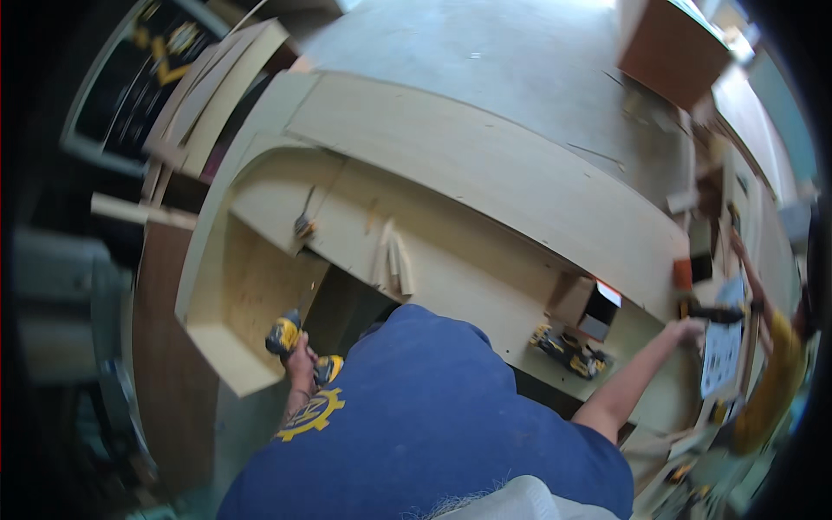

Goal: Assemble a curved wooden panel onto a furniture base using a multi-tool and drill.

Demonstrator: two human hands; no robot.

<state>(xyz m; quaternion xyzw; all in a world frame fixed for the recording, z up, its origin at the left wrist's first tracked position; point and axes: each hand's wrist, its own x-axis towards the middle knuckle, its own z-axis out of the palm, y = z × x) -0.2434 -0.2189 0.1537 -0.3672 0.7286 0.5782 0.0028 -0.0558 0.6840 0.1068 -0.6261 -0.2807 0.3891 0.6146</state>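
Observation:
My left hand [301, 362] is closed round the handle of a yellow and black cordless drill [284, 334], at the open end of a pale plywood cabinet [251, 286]. Its yellow battery base shows below the hand. My right arm reaches far to the right. There my right hand [687, 332] appears closed on a dark, elongated tool [715, 312], whose kind is blurred. Beside that tool lies a printed white sheet [721, 360]. Another yellow and black power tool [569, 354] rests on the cabinet between my arms.
Wood strips [393, 260] and a tape measure [304, 226] lie on the cabinet. Near its right end stands an open cardboard box [576, 303]. At the far right is a co-worker in a yellow shirt [771, 390]. Stacked boards [212, 95] stand on the left.

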